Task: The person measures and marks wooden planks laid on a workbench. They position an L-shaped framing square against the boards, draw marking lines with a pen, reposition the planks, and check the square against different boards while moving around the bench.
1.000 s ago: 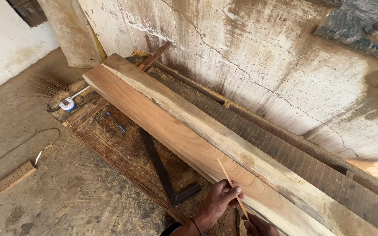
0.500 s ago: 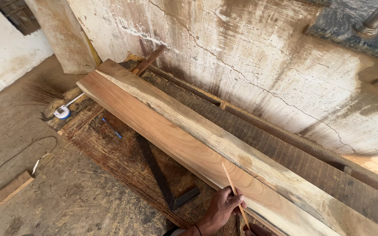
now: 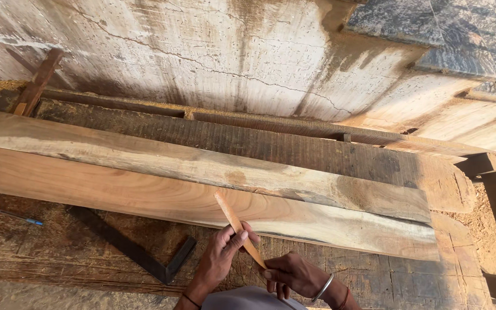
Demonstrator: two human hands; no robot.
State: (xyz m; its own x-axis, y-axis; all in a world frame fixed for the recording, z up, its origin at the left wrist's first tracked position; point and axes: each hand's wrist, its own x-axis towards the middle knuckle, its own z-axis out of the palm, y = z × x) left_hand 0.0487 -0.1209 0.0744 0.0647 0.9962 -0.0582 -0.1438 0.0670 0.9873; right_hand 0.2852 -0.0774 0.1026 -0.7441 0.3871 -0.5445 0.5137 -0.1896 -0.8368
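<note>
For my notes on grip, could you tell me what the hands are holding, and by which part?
Both hands hold one thin wooden stick: the left hand pinches its middle, the right hand grips its lower end. Its upper end lies over the long plank.

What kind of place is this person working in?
Probably a rough carpentry or woodworking spot. Long sawn planks lie on a worn wooden bench against a cracked plaster wall, a dark metal square rests on the bench, and both hands, left hand and right hand, hold a thin wooden strip.
</note>
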